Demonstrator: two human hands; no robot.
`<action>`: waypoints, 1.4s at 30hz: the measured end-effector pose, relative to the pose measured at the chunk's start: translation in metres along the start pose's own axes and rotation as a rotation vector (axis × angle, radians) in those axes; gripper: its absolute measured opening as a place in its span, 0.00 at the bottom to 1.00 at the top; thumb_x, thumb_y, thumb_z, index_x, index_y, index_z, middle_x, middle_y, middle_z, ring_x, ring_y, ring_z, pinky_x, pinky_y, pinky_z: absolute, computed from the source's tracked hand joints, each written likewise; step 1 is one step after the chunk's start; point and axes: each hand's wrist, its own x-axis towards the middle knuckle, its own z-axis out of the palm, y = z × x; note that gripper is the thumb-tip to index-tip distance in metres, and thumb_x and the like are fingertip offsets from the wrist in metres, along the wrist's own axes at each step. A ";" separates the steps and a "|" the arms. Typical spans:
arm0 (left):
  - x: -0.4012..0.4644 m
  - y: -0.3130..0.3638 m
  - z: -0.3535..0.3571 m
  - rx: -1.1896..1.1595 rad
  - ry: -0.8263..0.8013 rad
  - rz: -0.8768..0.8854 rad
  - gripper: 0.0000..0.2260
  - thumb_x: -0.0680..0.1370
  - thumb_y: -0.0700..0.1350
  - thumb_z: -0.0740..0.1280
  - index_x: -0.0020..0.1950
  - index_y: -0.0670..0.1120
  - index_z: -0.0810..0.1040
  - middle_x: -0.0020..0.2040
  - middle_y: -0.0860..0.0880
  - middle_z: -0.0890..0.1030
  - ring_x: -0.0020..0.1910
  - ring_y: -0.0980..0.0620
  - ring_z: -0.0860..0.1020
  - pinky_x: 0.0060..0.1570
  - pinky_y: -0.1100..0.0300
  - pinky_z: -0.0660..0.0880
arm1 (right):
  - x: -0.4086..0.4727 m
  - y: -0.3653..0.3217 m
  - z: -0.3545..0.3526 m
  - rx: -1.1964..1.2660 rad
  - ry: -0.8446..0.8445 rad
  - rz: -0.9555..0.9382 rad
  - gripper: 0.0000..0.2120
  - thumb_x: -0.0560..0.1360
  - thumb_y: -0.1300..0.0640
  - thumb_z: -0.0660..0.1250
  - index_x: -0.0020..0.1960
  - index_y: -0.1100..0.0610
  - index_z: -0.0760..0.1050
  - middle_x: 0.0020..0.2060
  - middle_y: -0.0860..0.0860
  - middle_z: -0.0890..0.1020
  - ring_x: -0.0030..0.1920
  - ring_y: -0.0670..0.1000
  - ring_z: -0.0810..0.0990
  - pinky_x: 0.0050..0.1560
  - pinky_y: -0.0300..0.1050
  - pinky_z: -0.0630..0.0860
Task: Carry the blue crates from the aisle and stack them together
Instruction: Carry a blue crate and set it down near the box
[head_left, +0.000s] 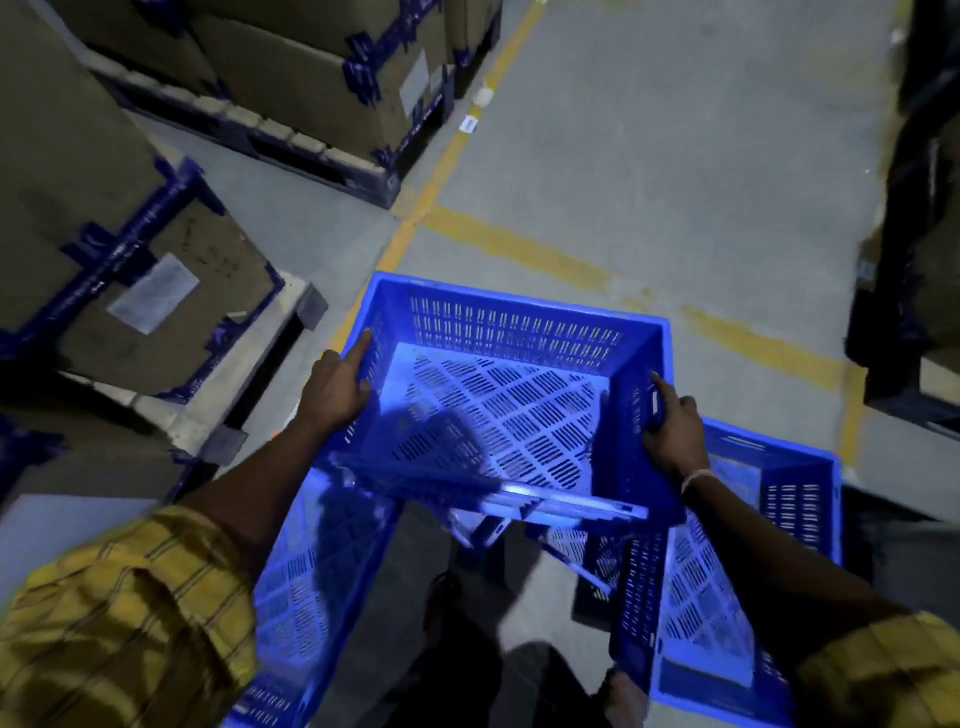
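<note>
Warehouse aisle, grey concrete floor (701, 171) with yellow lines (519, 244). Taped cardboard boxes (130, 270) on pallets (270, 343) to the left and ahead-left, dark racking (924, 312) on the right.

Three blue crates in view. Carried crate (498, 384) is held up in front of the person, empty, open side up, near edge dipped a bit toward the body. Two more sit lower: left crate (306, 587) by the left leg, right crate (727, 571) by the right. Can't tell if those two are nested or just side by side.

Step looks like mid-carry toward a stack. To do it well: level the crate, square its corners over the target rim, lower straight down, then slide fingers out before it seats.

Left hand (335, 387) grips the left wall, thumb inside, index finger stretched along the rim. Right hand (672, 426) grips the right wall, fingers hooked into the handle slot. Crate sits between both hands, walls in contact with fingers.
</note>
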 end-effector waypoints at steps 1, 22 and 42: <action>-0.007 -0.003 -0.015 -0.008 0.010 0.006 0.36 0.77 0.46 0.66 0.83 0.53 0.56 0.48 0.31 0.74 0.48 0.31 0.76 0.46 0.44 0.74 | -0.002 -0.014 -0.013 -0.018 0.002 -0.025 0.38 0.74 0.71 0.64 0.80 0.52 0.58 0.59 0.65 0.68 0.31 0.53 0.65 0.39 0.48 0.67; -0.146 0.029 -0.210 -0.120 0.115 0.016 0.28 0.79 0.55 0.61 0.79 0.55 0.62 0.63 0.37 0.76 0.57 0.35 0.78 0.53 0.43 0.77 | -0.079 -0.120 -0.175 -0.084 0.059 -0.197 0.33 0.76 0.52 0.72 0.77 0.49 0.62 0.55 0.63 0.71 0.42 0.64 0.77 0.48 0.54 0.76; -0.080 0.047 -0.297 -0.089 0.128 0.103 0.28 0.77 0.50 0.63 0.78 0.54 0.63 0.55 0.36 0.76 0.53 0.34 0.78 0.51 0.45 0.75 | -0.071 -0.182 -0.199 0.011 0.180 -0.108 0.35 0.75 0.54 0.73 0.78 0.50 0.62 0.61 0.65 0.70 0.53 0.66 0.78 0.58 0.53 0.73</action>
